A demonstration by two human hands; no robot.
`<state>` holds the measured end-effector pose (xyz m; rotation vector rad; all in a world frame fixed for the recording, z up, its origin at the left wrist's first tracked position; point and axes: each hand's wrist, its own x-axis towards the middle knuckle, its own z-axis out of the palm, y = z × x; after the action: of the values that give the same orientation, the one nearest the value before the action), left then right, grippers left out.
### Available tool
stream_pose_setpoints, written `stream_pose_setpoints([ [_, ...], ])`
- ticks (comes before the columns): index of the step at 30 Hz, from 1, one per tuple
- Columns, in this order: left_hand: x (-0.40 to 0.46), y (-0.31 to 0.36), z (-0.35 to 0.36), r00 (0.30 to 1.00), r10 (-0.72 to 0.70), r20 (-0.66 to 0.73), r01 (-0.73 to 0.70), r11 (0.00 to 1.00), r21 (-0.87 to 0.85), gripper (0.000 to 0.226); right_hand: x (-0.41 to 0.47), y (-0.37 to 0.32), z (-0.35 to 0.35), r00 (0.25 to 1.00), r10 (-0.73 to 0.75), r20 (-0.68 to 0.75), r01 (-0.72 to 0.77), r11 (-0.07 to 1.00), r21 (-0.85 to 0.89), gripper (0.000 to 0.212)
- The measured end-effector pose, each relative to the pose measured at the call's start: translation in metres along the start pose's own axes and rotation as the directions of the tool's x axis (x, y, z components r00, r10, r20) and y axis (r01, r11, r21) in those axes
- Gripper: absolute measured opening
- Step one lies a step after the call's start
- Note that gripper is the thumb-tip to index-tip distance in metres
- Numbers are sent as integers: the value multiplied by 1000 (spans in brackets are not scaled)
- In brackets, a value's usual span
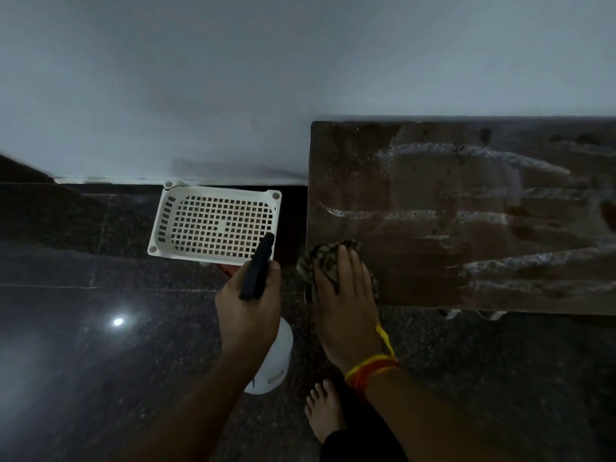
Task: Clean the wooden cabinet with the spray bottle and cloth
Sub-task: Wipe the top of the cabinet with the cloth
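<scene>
The wooden cabinet's dark brown top (466, 228) fills the right side and carries pale wet streaks. My right hand (346, 305) presses a patterned cloth (320, 258) flat on the top's near left corner. My left hand (250, 308) grips the spray bottle by its black trigger head (258, 268), held over the floor left of the cabinet. The bottle's white body (276, 358) hangs below my hand, partly hidden by my wrist.
A white perforated plastic basket (160, 211) lies on the dark polished stone floor (100, 328) beside the cabinet's left edge, against the pale wall (233, 78). My bare foot (325, 411) stands on the floor near the cabinet's front.
</scene>
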<state>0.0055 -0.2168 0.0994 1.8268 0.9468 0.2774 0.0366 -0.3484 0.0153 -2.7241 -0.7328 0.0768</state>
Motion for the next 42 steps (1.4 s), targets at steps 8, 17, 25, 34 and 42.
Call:
stream_pose_setpoints([
  [8, 11, 8, 6, 998, -62, 8, 62, 998, -31, 25, 57, 4, 0, 997, 64, -34, -66, 995, -77, 48],
  [17, 32, 17, 0, 996, -88, -5, 88, 994, -65, 25, 36, -2, -3, 994, 106, 14, -104, 990, -91, 47],
  [25, 50, 18, 7, 994, -108, 21, 109, 993, -54, 26, 71, 2, 2, 994, 105, -20, -106, 990, -90, 46],
  [34, 63, 23, 7, 993, -117, 33, 119, 990, -72, 22, 62, -6, -4, 987, 156, 48, -150, 983, -107, 49],
  [42, 73, 27, 11, 994, -108, 37, 110, 992, -69, 24, 42, -13, -1, 989, 145, 25, -142, 985, -96, 46],
])
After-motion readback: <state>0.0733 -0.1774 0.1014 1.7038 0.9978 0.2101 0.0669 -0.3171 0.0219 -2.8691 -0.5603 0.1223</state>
